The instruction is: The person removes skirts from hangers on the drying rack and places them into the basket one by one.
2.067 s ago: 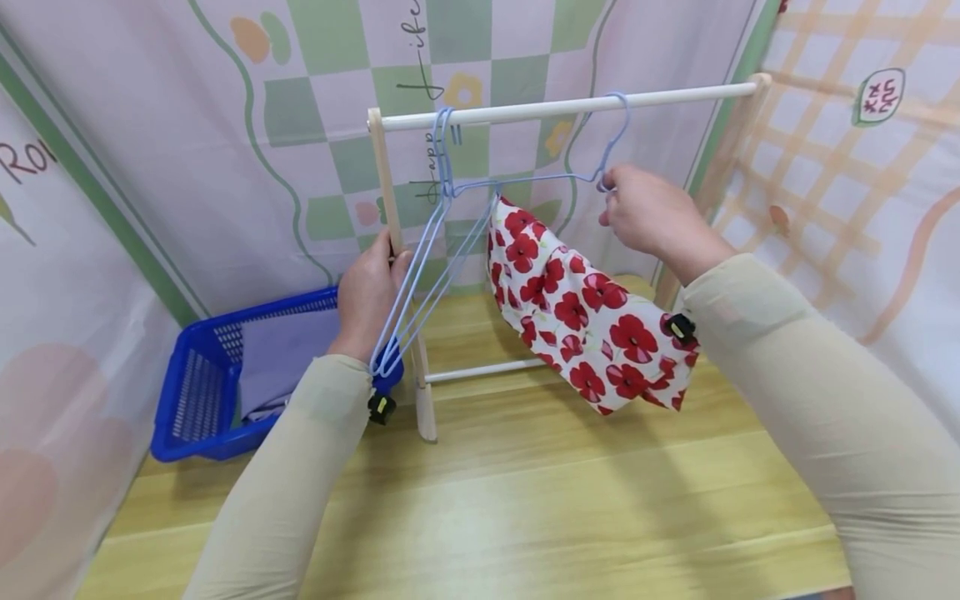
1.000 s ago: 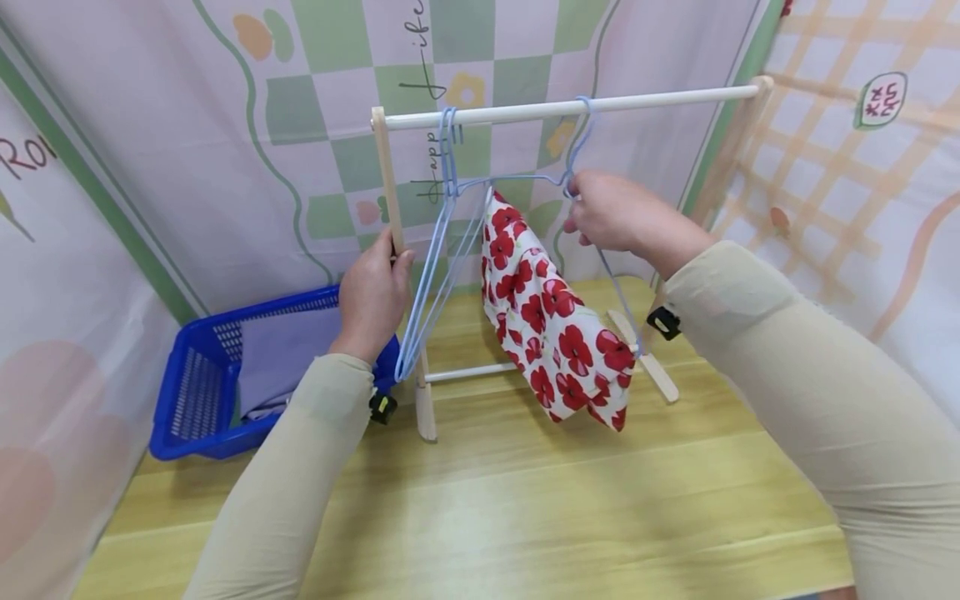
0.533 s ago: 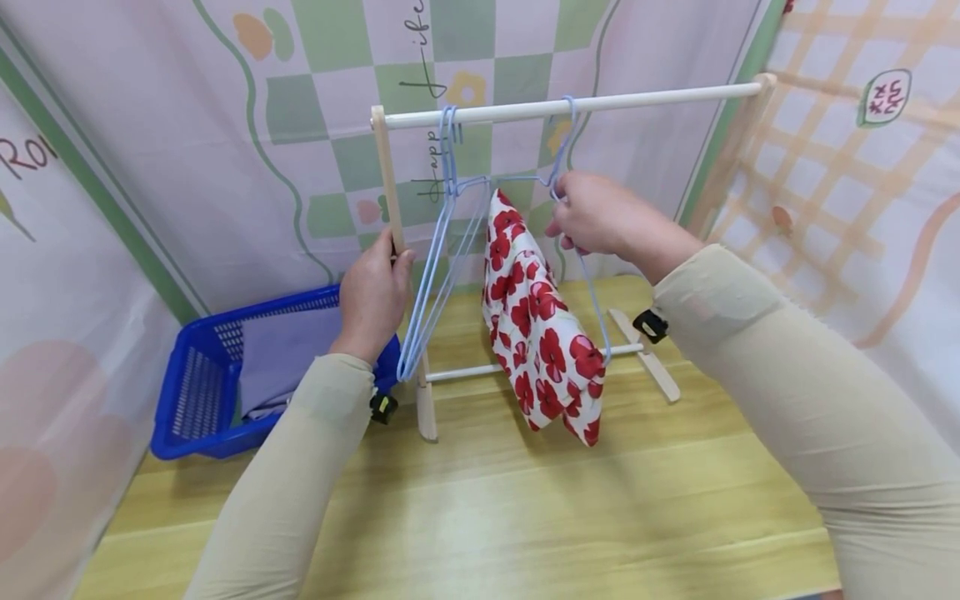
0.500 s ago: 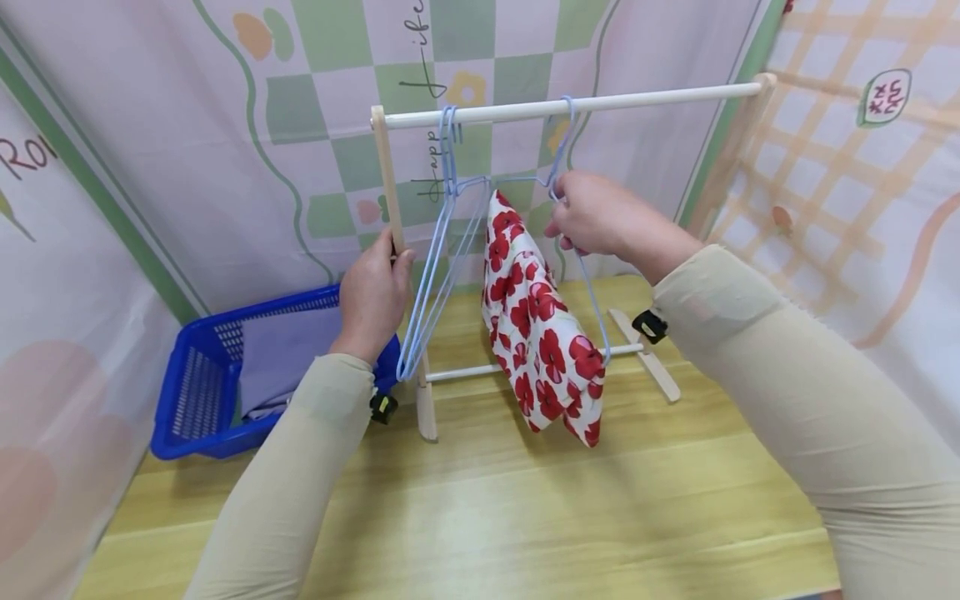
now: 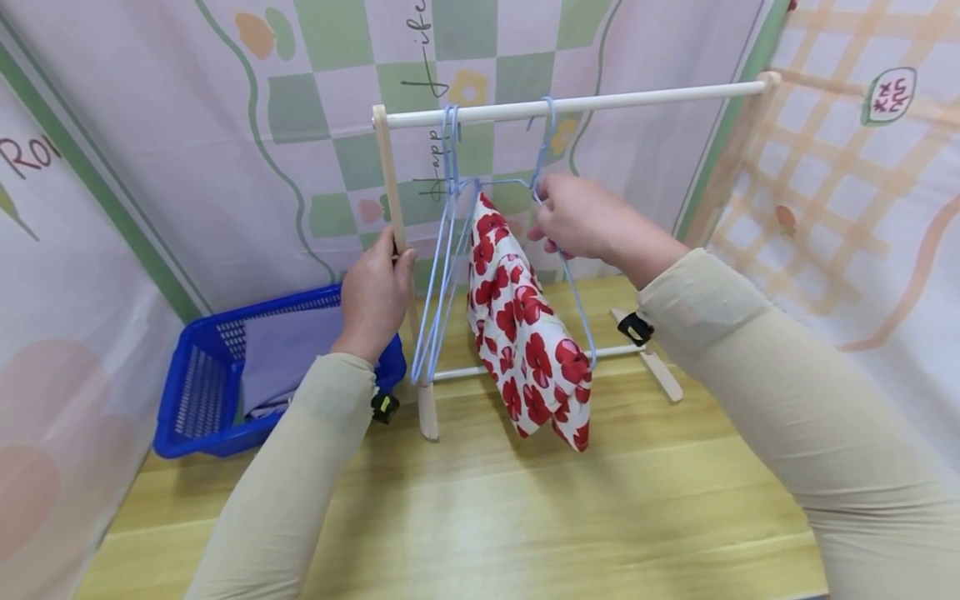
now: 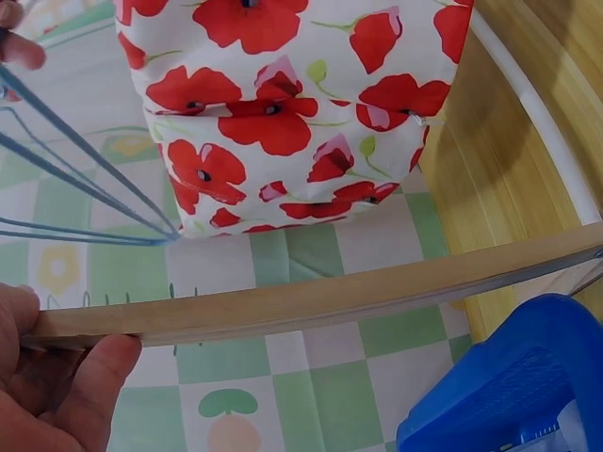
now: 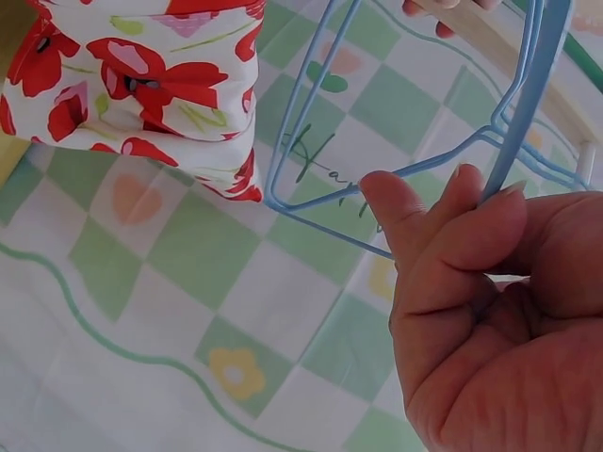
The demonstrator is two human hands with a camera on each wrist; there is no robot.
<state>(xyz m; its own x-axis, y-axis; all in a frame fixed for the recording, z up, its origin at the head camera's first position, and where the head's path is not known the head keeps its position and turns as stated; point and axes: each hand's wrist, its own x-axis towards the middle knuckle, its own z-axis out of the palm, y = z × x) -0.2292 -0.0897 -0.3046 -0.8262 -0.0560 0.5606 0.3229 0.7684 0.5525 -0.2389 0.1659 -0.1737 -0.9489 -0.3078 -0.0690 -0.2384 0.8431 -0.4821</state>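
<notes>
My left hand (image 5: pixel 373 296) grips the left wooden post (image 5: pixel 388 171) of a small clothes rack; the left wrist view shows thumb and fingers around it. My right hand (image 5: pixel 581 218) pinches a blue wire hanger (image 5: pixel 576 304) just below its hook, which loops over the white rail (image 5: pixel 637 98). A white cloth with red poppies (image 5: pixel 525 325) hangs folded over that hanger. Left of it, bare blue hangers (image 5: pixel 433 317) hang close together near the post. In the right wrist view the hanger's wire (image 7: pixel 528 104) passes between my thumb and fingers.
A blue plastic basket (image 5: pixel 197 379) with a folded lilac cloth (image 5: pixel 285 350) stands left of the rack on the wood-grain table (image 5: pixel 525 517). The rack's lower bar (image 5: pixel 618 352) runs behind the poppy cloth. Patterned curtains enclose the back and sides.
My right hand has slid the hanger with the poppy cloth leftward along the rail, nearer the bare hangers. The cloth swung left with it. My left hand stays on the post.
</notes>
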